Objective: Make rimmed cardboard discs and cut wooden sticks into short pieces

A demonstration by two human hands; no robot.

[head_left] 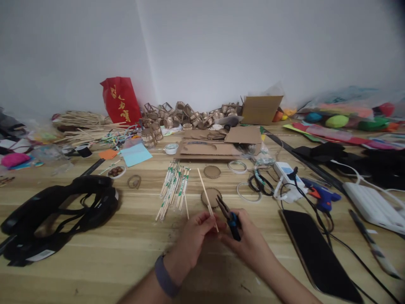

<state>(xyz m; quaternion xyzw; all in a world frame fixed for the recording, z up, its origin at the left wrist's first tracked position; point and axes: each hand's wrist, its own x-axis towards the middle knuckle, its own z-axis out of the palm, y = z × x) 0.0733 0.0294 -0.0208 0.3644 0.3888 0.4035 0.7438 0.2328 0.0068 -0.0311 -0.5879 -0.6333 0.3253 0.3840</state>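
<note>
My left hand (pixel 193 237) pinches the near end of a long thin wooden stick (pixel 207 198) that slants up and away over the table. My right hand (pixel 247 241) grips small pliers with blue handles (pixel 230 216), jaws pointing up-left close to the stick. Just beyond the hands lies a round cardboard disc (pixel 212 195), with a second cardboard disc (pixel 211 171) further back. A bundle of chopsticks in paper sleeves (pixel 174 189) lies to the left of the stick.
A black strap headset (pixel 60 211) lies at left, a dark phone (pixel 318 253) at right, with a blue glue gun (pixel 321 196), scissors (pixel 260 183), cables and a white power strip (pixel 375 204). Cardboard pieces (pixel 209 147), small woven rings and a red bag (pixel 122 100) line the back.
</note>
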